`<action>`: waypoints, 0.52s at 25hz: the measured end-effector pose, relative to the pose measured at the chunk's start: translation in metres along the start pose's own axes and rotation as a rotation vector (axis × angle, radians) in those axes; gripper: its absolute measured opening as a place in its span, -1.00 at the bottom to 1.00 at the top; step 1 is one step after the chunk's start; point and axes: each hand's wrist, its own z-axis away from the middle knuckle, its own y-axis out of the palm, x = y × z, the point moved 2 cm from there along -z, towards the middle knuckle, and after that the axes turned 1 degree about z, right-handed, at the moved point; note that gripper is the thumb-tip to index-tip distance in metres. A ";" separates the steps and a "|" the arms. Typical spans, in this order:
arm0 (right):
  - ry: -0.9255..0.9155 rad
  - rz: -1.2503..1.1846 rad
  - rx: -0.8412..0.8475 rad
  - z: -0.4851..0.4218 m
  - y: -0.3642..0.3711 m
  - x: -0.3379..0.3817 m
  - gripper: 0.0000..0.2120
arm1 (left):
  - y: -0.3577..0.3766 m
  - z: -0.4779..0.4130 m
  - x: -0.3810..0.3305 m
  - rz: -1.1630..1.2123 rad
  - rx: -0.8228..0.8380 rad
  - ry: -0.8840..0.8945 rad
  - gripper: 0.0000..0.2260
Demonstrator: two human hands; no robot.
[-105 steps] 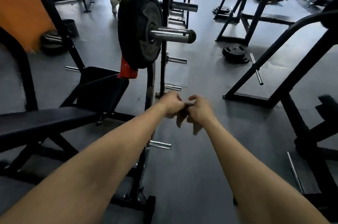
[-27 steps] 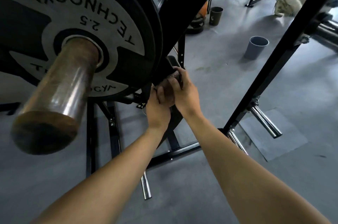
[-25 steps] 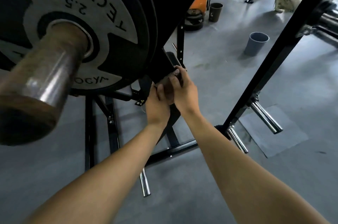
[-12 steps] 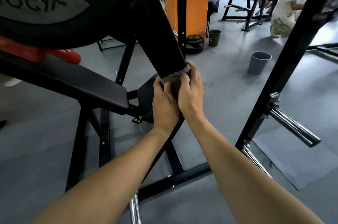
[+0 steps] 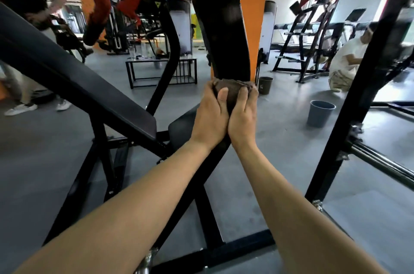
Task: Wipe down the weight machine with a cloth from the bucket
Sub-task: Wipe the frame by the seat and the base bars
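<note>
A dark brown cloth is wrapped round a thick black slanted beam of the weight machine. My left hand and my right hand sit side by side on the beam, both with fingers curled round the cloth and gripping it against the metal. The beam runs on below my wrists down to the base frame. A grey bucket stands on the floor to the right, beyond the machine's black upright.
A black padded bench slopes across the left. A chrome peg sticks out from the right upright. A second dark bucket stands by the orange pillar. A person crouches at the far right; another person's legs are at far left.
Both hands have slid the cloth up the slanted beam. My view has tilted upward, so the weight plate has left the frame and more of the gym shows.
</note>
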 end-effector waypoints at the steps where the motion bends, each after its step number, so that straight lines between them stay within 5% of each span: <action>1: 0.043 0.029 -0.012 0.001 0.002 0.010 -0.70 | -0.007 -0.002 -0.006 -0.050 0.043 -0.024 -0.85; 13: -0.397 0.326 -0.153 -0.032 0.007 0.118 -0.73 | -0.055 -0.039 -0.051 0.065 0.015 -0.115 -0.81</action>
